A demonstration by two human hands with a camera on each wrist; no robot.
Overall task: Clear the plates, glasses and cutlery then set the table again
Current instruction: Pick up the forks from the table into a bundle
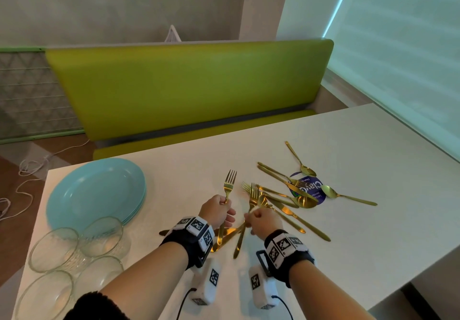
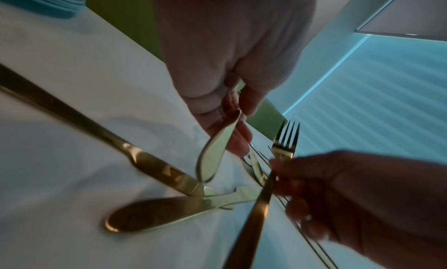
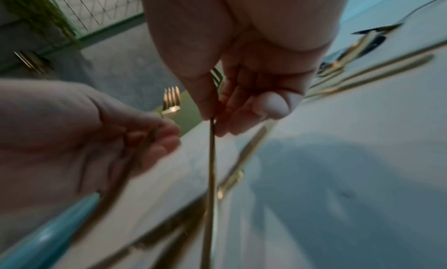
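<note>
My left hand (image 1: 220,210) grips a gold fork (image 1: 229,181) by its handle, tines pointing up, just above the white table (image 1: 174,170). Close to its right, my right hand (image 1: 258,219) pinches a second gold fork (image 1: 254,194), also tines up. In the left wrist view the left hand's fingers (image 2: 239,139) curl round the fork handle (image 2: 215,152). In the right wrist view the thumb and fingers (image 3: 227,120) pinch the thin handle (image 3: 211,168). More gold cutlery (image 1: 291,195), knives, forks and spoons, lies scattered to the right.
A stack of teal plates (image 1: 95,193) sits at the table's left, with several glass bowls (image 1: 74,250) in front of it. A purple round sticker (image 1: 311,186) lies under the cutlery. A green bench (image 1: 189,88) stands behind the table.
</note>
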